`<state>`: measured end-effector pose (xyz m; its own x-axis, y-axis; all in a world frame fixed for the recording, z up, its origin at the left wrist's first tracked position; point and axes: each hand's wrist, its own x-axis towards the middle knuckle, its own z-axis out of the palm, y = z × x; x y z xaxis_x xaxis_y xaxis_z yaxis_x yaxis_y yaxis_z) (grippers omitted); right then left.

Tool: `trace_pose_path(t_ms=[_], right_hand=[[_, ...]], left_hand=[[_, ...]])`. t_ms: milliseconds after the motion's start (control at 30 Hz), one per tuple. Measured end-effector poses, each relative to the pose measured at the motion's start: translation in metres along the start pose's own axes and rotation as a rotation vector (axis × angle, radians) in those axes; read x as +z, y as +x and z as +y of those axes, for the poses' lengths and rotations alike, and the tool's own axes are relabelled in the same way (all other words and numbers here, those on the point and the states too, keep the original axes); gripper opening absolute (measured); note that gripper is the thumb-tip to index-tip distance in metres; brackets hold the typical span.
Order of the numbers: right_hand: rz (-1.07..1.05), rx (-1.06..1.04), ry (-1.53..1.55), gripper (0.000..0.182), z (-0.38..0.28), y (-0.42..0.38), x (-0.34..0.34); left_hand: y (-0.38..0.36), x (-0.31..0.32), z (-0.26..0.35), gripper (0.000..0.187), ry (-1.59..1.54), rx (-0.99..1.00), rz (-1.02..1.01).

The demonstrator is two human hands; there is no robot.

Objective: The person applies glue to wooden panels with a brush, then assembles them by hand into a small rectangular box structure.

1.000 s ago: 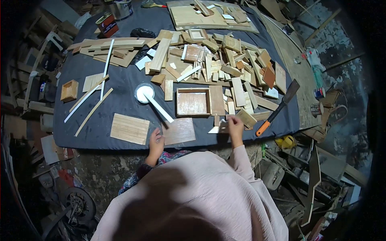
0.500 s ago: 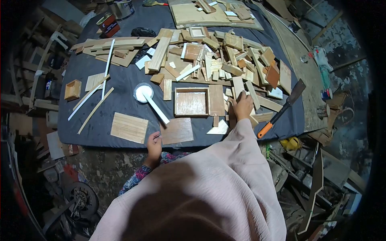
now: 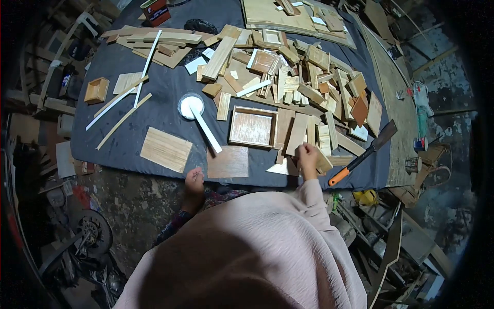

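Note:
My right hand [image 3: 307, 158] is closed on the lower end of a flat, pale wooden board [image 3: 296, 133], beside the pile of offcuts. By the table's front edge, my left hand [image 3: 194, 181] has its fingers curled together; whatever may be in them is too small to make out. Between the hands lies a thin brown wooden panel [image 3: 228, 162], and a lighter wooden panel [image 3: 165, 149] is to the left. A shallow wooden box [image 3: 253, 127] stands behind them. Left of the box, a white stick [image 3: 207, 131] leans out of a round tub of white paste [image 3: 188, 105].
A heap of wood offcuts [image 3: 309, 92] covers the back right. A broad blade with an orange handle [image 3: 339, 177] lies near the right edge. Long thin strips [image 3: 123, 121] and a small wooden box [image 3: 96, 90] are at left. A red tin [image 3: 155, 11] stands at the back.
My right hand has drawn back from the offcuts toward me, now gripping a flat wooden board. My left hand stays by the front edge. The view has shifted slightly.

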<state>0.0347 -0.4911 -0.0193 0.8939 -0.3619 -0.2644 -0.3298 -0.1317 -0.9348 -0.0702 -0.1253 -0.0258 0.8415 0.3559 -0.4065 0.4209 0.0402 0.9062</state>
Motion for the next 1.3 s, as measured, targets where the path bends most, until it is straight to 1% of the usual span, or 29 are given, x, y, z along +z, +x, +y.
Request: trace_pose_path(t_ms=[67, 100, 167, 200, 267, 300, 400, 467, 500, 533, 600, 633, 667, 733, 767, 800, 867, 900, 933, 1000, 1033, 1100, 1133, 1200, 1233, 1267, 1300], right_hand=[[0.060, -0.089, -0.146, 0.022, -0.010, -0.016, 0.011], [0.052, -0.087, -0.151, 0.022, -0.011, -0.017, 0.015], [0.117, -0.192, -0.321, 0.024, -0.011, -0.022, 0.022], [0.112, -0.190, -0.325, 0.024, -0.019, -0.026, 0.026], [0.038, -0.182, -0.502, 0.026, -0.039, -0.032, 0.031], [0.037, -0.180, -0.509, 0.026, -0.039, -0.032, 0.033], [0.080, -0.217, -0.552, 0.023, -0.033, -0.030, 0.034], [0.216, -0.198, -0.533, 0.022, -0.024, -0.023, 0.027], [0.247, -0.200, -0.515, 0.022, -0.011, -0.016, 0.020], [0.260, -0.184, -0.477, 0.022, -0.014, -0.017, 0.017], [0.283, -0.184, -0.695, 0.023, -0.020, -0.017, 0.013], [0.261, -0.184, -0.798, 0.027, -0.027, -0.022, 0.013], [0.246, -0.188, -0.815, 0.027, -0.033, -0.024, 0.017], [0.263, -0.691, -1.181, 0.036, -0.042, -0.029, 0.022], [0.059, -0.590, -1.153, 0.040, -0.048, -0.028, 0.027], [0.052, -0.595, -1.166, 0.040, -0.052, -0.027, 0.036], [-0.138, -0.553, -1.244, 0.033, -0.060, -0.028, 0.053], [-0.174, -0.573, -1.285, 0.031, -0.051, -0.021, 0.051], [-0.173, -0.578, -1.290, 0.031, -0.047, -0.015, 0.051], [-0.154, -0.494, -1.398, 0.026, -0.038, -0.005, 0.052], [-0.151, -0.496, -1.400, 0.026, -0.033, -0.004, 0.051], [-0.138, -0.420, -1.543, 0.026, -0.029, -0.008, 0.043], [-0.131, -0.417, -1.547, 0.026, -0.029, -0.015, 0.038], [-0.083, -0.234, -1.615, 0.025, -0.033, -0.035, 0.025], [-0.069, -0.142, -1.605, 0.026, -0.045, -0.046, 0.021], [-0.061, -0.136, -1.607, 0.026, -0.045, -0.044, 0.014], [-0.053, -0.089, -1.490, 0.028, -0.043, -0.038, 0.003]], left_hand=[[0.003, 0.007, 0.002, 0.023, -0.076, 0.047, -0.011], [0.005, 0.009, 0.003, 0.023, -0.078, 0.041, -0.003], [0.008, 0.013, 0.003, 0.022, -0.120, 0.065, -0.026], [0.009, 0.014, 0.003, 0.022, -0.121, 0.059, -0.023], [0.010, 0.018, 0.000, 0.017, -0.154, 0.100, -0.035], [0.011, 0.020, 0.001, 0.017, -0.158, 0.094, -0.036], [0.012, 0.023, 0.001, 0.016, -0.128, 0.062, -0.034], [0.014, 0.023, 0.001, 0.017, -0.091, 0.038, -0.007], [0.015, 0.022, 0.002, 0.017, -0.093, 0.018, -0.007], [0.017, 0.021, -0.002, 0.017, -0.103, 0.007, 0.007], [0.019, 0.020, -0.005, 0.017, -0.157, 0.063, 0.005], [0.019, 0.020, -0.005, 0.015, -0.124, 0.084, 0.025], [0.020, 0.018, -0.004, 0.015, -0.134, 0.068, 0.037], [0.021, 0.018, -0.007, 0.015, -0.138, 0.116, 0.010], [0.023, 0.016, -0.012, 0.015, -0.112, 0.141, 0.016], [0.023, 0.015, -0.011, 0.015, -0.124, 0.131, 0.019], [0.023, 0.013, -0.005, 0.016, -0.143, 0.093, 0.005], [0.024, 0.013, -0.006, 0.016, -0.136, 0.090, 0.004], [0.025, 0.012, -0.008, 0.016, -0.142, 0.090, 0.004], [0.026, 0.009, -0.010, 0.016, -0.068, 0.095, -0.059], [0.026, 0.007, -0.010, 0.016, -0.071, 0.097, -0.060], [0.024, 0.005, -0.008, 0.016, -0.090, 0.061, -0.090], [0.023, 0.005, -0.007, 0.016, -0.094, 0.063, -0.096], [0.021, 0.006, -0.004, 0.014, -0.201, 0.029, -0.014], [0.021, 0.005, -0.005, 0.014, -0.217, 0.031, -0.012], [0.020, 0.005, -0.005, 0.014, -0.218, 0.031, -0.022], [0.020, 0.005, -0.005, 0.015, -0.214, 0.000, -0.027]])
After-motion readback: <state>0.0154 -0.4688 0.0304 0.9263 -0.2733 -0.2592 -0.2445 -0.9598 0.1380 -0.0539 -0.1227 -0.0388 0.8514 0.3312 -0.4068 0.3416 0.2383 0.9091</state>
